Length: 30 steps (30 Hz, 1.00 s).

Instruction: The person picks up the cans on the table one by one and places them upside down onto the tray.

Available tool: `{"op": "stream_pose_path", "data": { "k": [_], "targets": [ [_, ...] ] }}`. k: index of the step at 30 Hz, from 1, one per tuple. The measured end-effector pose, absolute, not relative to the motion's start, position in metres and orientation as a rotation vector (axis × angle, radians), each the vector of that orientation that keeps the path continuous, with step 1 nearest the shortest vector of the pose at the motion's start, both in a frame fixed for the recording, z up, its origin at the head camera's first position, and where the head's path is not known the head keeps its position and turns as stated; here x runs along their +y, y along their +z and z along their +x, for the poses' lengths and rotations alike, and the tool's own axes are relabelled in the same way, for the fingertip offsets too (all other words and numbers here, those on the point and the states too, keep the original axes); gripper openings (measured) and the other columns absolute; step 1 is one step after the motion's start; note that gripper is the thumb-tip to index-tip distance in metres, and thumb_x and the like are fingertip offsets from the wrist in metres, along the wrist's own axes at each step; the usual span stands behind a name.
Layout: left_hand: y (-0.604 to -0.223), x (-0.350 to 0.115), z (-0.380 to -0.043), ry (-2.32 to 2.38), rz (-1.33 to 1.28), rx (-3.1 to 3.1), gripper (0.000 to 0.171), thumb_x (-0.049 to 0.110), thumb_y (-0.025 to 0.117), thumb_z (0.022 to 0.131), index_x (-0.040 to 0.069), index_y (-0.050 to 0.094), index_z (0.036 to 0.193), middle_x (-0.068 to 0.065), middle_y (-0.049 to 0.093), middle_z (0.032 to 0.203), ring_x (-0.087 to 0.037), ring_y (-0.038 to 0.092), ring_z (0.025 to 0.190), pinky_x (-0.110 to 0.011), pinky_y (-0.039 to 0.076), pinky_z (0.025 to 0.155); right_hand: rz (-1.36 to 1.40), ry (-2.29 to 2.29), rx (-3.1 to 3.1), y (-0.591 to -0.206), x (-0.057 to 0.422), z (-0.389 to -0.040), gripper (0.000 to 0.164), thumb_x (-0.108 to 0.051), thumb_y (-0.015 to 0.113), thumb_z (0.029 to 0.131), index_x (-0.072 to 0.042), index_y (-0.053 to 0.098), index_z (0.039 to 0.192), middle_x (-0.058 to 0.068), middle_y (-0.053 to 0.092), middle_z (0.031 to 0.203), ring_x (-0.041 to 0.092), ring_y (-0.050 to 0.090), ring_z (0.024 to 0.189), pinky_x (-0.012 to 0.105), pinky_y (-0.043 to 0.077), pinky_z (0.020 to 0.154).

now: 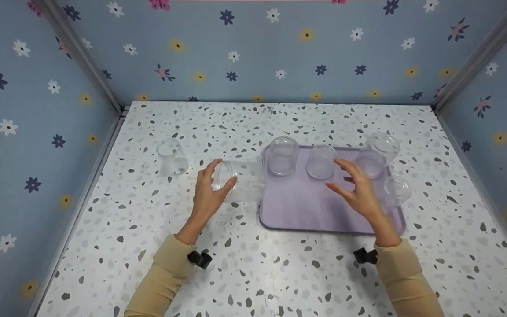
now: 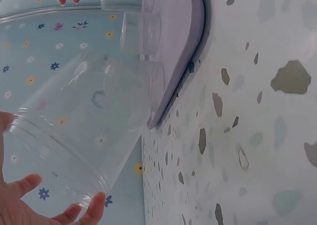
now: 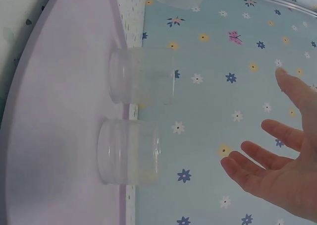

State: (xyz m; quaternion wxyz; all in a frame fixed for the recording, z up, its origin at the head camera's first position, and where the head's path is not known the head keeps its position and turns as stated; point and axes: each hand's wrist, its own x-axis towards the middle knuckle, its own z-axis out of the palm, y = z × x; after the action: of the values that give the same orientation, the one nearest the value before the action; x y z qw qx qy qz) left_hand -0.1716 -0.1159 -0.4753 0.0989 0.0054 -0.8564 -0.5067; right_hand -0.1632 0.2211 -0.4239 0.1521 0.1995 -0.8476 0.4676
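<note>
My left hand grips a large clear jar by its ridged end, thumb on one side and fingers on the other. The jar is tilted on its side, its far end reaching the left edge of a lilac tray. Over the tray's right half, my right hand is held with fingers apart and nothing between them. Just left of its fingertips stands a clear cup on the tray. Another clear cup stands at the tray's back left corner. In the right wrist view, the right hand is apart from the cups.
At the tray's back right is a taller clear container, and a smaller clear cup is at the right edge. One more clear cup stands on the speckled table to the left. Flowered panels enclose the table's back and sides.
</note>
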Motion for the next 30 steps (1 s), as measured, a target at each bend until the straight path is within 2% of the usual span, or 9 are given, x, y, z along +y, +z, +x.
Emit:
{"op": "stream_pose_path", "data": {
  "k": [4,8,16,23,30],
  "targets": [
    [-0.477,-0.106,-0.171,-1.519,-0.005,-2.518,0.061,0.047,0.061,0.078,0.023,0.042,0.130,-0.019,0.042,0.118,-0.032,0.044,0.098,-0.047,0.038,0.072,0.547,1.374,-2.454,-0.422,0.216,-0.160,0.052,0.001,0.070,0.073,0.010,0.048,0.120,0.028,0.047,0.118,0.035,0.047,0.104,0.049,0.044,0.078],
    [-0.478,-0.096,-0.170,-1.560,-0.051,-2.482,0.059,0.044,0.061,0.079,0.022,0.042,0.130,-0.017,0.043,0.117,-0.031,0.045,0.095,-0.045,0.040,0.073,0.528,1.465,-2.474,-0.428,0.214,-0.160,0.054,0.000,0.068,0.075,0.009,0.045,0.123,0.027,0.046,0.121,0.035,0.047,0.106,0.050,0.043,0.079],
    [-0.483,-0.075,-0.167,-1.657,-0.150,-2.406,0.057,0.042,0.061,0.080,0.021,0.043,0.129,-0.015,0.044,0.112,-0.035,0.045,0.095,-0.048,0.037,0.080,0.530,1.604,-2.479,-0.438,0.208,-0.158,0.057,0.003,0.066,0.076,0.010,0.041,0.126,0.026,0.044,0.124,0.037,0.046,0.108,0.052,0.042,0.081],
    [-0.483,-0.061,-0.165,-1.733,-0.193,-2.356,0.057,0.041,0.060,0.080,0.017,0.043,0.129,-0.019,0.044,0.113,-0.034,0.045,0.095,-0.052,0.037,0.079,0.554,1.717,-2.476,-0.440,0.202,-0.156,0.061,0.005,0.066,0.075,0.010,0.037,0.128,0.026,0.041,0.127,0.038,0.042,0.111,0.053,0.039,0.083],
    [-0.483,-0.051,-0.164,-1.763,-0.261,-2.286,0.054,0.036,0.059,0.081,0.016,0.044,0.128,-0.013,0.047,0.114,-0.030,0.048,0.095,-0.041,0.040,0.080,0.626,1.887,-2.451,-0.450,0.199,-0.159,0.066,0.008,0.065,0.075,0.009,0.032,0.132,0.025,0.034,0.133,0.039,0.039,0.114,0.054,0.036,0.086]
  ]
}}
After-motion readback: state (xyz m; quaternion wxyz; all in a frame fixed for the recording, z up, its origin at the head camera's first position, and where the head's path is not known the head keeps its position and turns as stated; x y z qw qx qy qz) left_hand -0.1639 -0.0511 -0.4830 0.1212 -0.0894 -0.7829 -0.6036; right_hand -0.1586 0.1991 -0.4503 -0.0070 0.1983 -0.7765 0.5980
